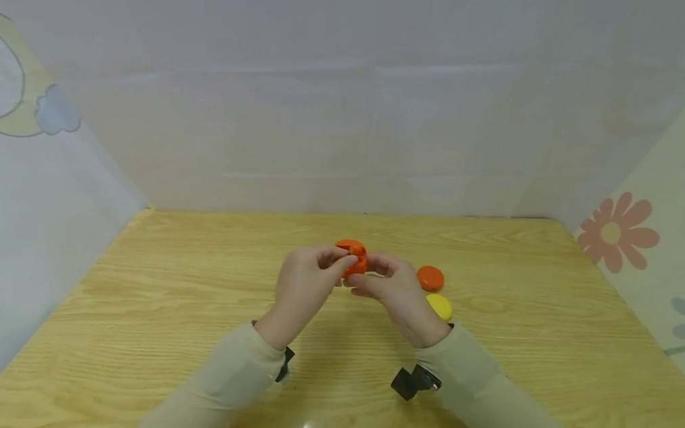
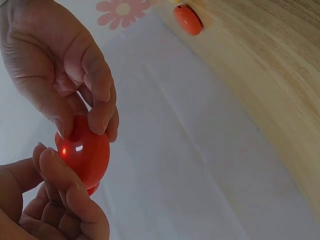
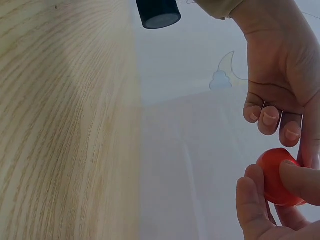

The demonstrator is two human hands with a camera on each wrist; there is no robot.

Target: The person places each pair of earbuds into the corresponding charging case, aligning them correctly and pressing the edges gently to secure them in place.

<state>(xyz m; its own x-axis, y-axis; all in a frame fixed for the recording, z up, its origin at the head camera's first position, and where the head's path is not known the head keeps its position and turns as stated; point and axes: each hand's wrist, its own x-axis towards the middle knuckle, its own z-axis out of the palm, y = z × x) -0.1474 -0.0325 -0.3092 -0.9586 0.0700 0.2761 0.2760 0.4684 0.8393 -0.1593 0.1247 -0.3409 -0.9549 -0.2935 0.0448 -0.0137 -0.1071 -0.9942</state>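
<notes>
Orange piece: partly hidden by the fingers of both hands; its full shape cannot be told.
Yellow disc: near edge hidden behind the right hand.
Right wrist view: orange piece cut off at the right edge.

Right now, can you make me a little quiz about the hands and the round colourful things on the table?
1. True or false: both hands hold the orange piece above the wooden table.
2. Which loose piece lies nearer the person: A the orange disc, or B the yellow disc?
3. Name the flower's petal colour on the right wall.

Key: 1 true. 2 B. 3 The flower is pink.
</notes>
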